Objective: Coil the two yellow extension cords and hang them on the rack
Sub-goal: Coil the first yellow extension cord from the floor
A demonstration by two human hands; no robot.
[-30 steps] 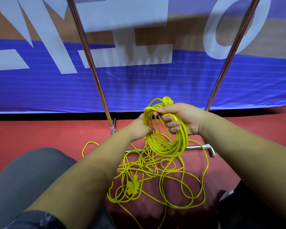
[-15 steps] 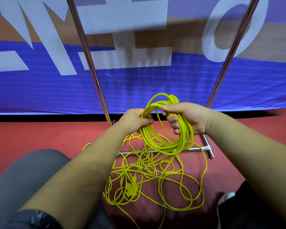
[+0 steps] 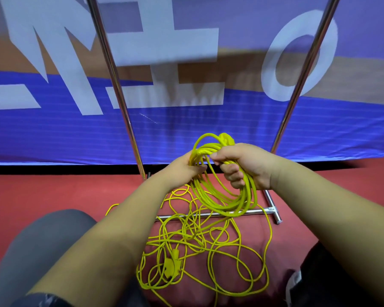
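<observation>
- Red floor [image 3: 53, 191], with a blue banner [image 3: 186, 129] with big white letters hung behind it and a dark gap under its lower edge.
- Rack [image 3: 113, 80]: two chrome uprights in front of the banner, spreading apart toward the top. A low cross bar [image 3: 253, 212] lies on the floor, with a T-joint at its right end.
- Coil [image 3: 249, 191]: a bunch of yellow loops held up off the floor, between the uprights and above the cross bar. A yellow plug [image 3: 226, 137] sticks up at the top of the bunch, just behind your right hand.
- Right hand [image 3: 242, 165]: fist wrapped round the top of the coil, thumb over the strands, fingers curled under. The loops hang below it.
- Left hand [image 3: 182, 168]: just beside the right one, fingers and thumb curled onto the coil's left side near the top.
- So both hands are gripping the same bundle.
- Loose cord [image 3: 186, 242]: a yellow tangle on the floor directly under the coil, crossing the cross bar and spreading toward you. Strands run up from it into the coil.
- Connector [image 3: 171, 264]: a yellow block lying in the near side of the tangle.
- I can't tell where one cord ends and the other starts.
- Your knee [image 3: 42, 240], in grey, is at lower left. The edge of a shoe [image 3: 294, 282] is at lower right.
</observation>
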